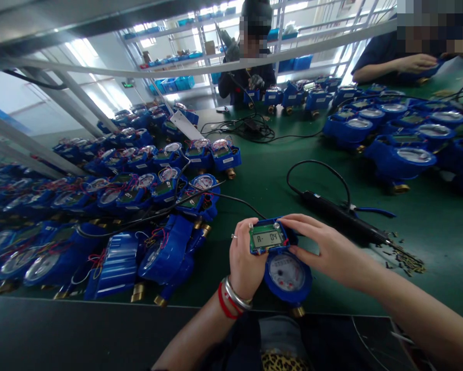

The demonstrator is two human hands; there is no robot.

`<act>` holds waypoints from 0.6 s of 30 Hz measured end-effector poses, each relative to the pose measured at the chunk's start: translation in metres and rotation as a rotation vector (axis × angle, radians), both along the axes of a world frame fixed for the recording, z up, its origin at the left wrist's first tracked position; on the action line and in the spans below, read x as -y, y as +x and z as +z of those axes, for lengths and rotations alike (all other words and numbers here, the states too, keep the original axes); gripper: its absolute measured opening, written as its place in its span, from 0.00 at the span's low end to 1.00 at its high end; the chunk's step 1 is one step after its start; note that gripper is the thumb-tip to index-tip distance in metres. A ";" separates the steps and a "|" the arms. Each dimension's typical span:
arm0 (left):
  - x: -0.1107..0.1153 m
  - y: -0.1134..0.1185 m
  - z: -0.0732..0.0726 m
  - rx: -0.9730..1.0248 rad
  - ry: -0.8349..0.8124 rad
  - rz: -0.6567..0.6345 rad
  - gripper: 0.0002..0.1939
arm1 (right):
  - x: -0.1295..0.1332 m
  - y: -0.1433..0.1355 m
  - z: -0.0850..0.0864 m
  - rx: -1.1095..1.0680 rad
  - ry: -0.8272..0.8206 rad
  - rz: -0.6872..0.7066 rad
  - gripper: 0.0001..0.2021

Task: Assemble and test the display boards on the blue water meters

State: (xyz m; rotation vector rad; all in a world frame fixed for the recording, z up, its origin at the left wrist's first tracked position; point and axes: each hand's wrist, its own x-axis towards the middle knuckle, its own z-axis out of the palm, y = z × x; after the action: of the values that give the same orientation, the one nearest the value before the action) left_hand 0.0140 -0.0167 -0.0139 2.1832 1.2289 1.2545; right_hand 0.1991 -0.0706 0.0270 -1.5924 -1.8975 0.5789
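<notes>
A blue water meter (287,275) with a round dial lies at the table's front edge. Its green circuit board (268,229) carries a lit-up grey display (269,239) reading "A- 04". My left hand (247,263) grips the left side of the board housing, fingers behind it and thumb along the lower edge. On the right side, my right hand (318,242) holds the housing between thumb and fingers. A black electric screwdriver (343,219) rests on the green table to the right, its tip beside a pile of small screws (408,259).
Rows of blue meters with loose wires (165,180) cover the left side. More meters (401,154) stand at the right. Black cables (254,129) cross the green table (250,175). Two people work across it; one person's hand (417,63) shows at upper right.
</notes>
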 end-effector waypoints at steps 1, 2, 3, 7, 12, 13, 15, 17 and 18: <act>0.000 0.000 0.000 0.001 -0.003 0.004 0.26 | 0.000 0.001 -0.004 0.020 0.023 0.020 0.24; 0.000 0.000 0.000 0.002 -0.007 0.007 0.26 | -0.001 0.001 -0.007 0.038 0.047 0.030 0.25; 0.000 -0.001 0.000 0.004 -0.011 0.008 0.26 | -0.002 0.001 -0.010 0.053 0.070 0.038 0.26; 0.001 -0.002 0.000 0.010 -0.030 0.008 0.26 | -0.007 0.000 -0.015 0.084 0.137 0.077 0.27; 0.001 -0.004 0.001 0.003 -0.087 0.022 0.26 | -0.014 -0.001 -0.018 0.098 0.201 0.149 0.29; 0.001 -0.004 0.001 0.002 -0.097 0.025 0.26 | -0.015 -0.002 -0.019 0.103 0.216 0.157 0.28; 0.001 -0.005 0.000 0.003 -0.111 0.030 0.26 | -0.016 -0.002 -0.021 0.111 0.246 0.167 0.28; 0.001 -0.006 -0.001 0.003 -0.118 0.034 0.27 | -0.017 -0.003 -0.022 0.112 0.259 0.170 0.28; 0.001 -0.006 -0.002 0.002 -0.121 0.037 0.27 | -0.018 -0.003 -0.022 0.108 0.254 0.167 0.29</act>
State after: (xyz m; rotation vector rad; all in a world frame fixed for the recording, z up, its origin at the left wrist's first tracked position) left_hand 0.0082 -0.0175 -0.0156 2.0821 1.3153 1.1637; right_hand 0.1964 -0.0531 0.0050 -1.3350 -2.1043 0.3086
